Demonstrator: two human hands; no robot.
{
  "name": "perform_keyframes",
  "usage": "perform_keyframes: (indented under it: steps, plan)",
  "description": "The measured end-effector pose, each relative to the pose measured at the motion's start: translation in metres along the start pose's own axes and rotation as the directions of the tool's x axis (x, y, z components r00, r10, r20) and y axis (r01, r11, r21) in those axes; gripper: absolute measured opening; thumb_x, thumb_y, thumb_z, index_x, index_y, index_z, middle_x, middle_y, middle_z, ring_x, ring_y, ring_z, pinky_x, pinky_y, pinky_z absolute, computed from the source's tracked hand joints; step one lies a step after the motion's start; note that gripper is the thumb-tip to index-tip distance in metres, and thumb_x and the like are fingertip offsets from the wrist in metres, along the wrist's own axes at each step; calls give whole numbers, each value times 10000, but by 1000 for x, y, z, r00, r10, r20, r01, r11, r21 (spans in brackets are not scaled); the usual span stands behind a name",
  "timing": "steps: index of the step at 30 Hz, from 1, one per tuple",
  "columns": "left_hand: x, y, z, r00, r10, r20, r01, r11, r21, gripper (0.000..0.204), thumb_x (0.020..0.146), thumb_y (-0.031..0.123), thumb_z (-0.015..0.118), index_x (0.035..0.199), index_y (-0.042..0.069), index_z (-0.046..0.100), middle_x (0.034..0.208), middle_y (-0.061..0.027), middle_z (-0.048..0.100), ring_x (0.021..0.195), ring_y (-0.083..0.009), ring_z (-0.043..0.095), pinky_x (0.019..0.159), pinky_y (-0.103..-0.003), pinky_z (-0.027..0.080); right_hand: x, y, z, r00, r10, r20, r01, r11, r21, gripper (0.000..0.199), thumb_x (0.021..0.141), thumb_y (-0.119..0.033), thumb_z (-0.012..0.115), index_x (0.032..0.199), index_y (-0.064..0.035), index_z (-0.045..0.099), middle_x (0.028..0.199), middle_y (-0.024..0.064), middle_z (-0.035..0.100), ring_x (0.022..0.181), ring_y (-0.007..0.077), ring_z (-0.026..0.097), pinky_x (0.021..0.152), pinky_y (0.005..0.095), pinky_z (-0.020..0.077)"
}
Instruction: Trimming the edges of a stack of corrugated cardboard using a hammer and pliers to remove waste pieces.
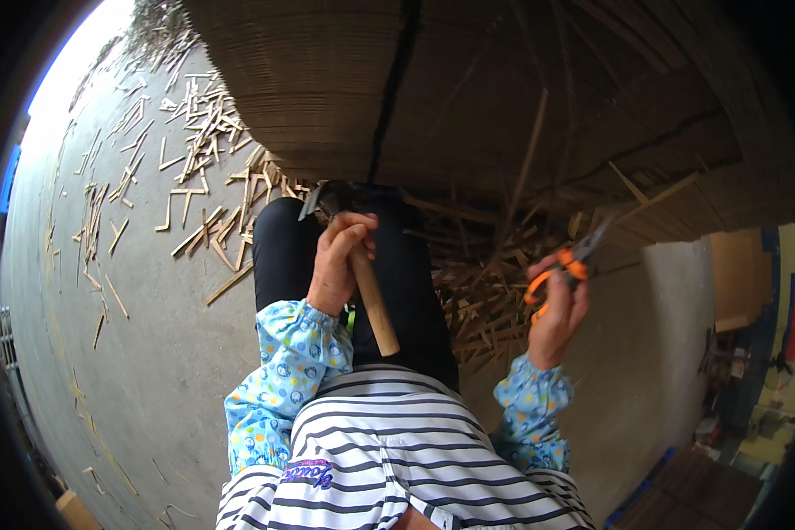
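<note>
My left hand is wrapped round a hammer near its dark metal head, above my thighs. The light wooden handle slants down toward my waist. Over on the right, my right hand grips a pair of pliers with orange and black handles, its grey jaws pointing up and right. A thin strip of wood lies in line with the jaw tips; I cannot tell whether they pinch it. Just ahead of both hands rises a large brown block of stacked layers, its near side in shadow.
Loose wood strips are heaped under the block, between my legs and right hand. More scattered strips cover the grey concrete floor to the left. A brown panel stands at the far right, and dark flat boards lie lower right.
</note>
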State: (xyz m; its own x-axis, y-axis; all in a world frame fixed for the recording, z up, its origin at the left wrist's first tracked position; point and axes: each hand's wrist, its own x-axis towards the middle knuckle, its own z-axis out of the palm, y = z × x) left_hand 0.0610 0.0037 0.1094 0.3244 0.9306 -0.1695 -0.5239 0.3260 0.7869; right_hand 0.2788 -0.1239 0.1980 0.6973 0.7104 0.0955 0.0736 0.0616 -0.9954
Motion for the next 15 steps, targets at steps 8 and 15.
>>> perform_keyframes:
  steps: [8,15]
  plan:
    - [-7,25,30,997,48,66,-44,997,-58,456,840,475,547,911,25,583,801,-22,517,732,-93,472,653,-232,399,-21,34,122,630,-271,727,579,788,-208,213,746,-107,603,869,20,486,910,167,470,793,315,530,667,375,438]
    - [0,38,-1,995,-50,-83,41,993,-109,303,882,315,464,759,48,536,849,-40,520,668,-95,464,582,-228,389,-15,54,111,660,273,699,-406,914,26,227,921,-260,452,1002,-50,476,986,87,551,839,148,564,761,301,495]
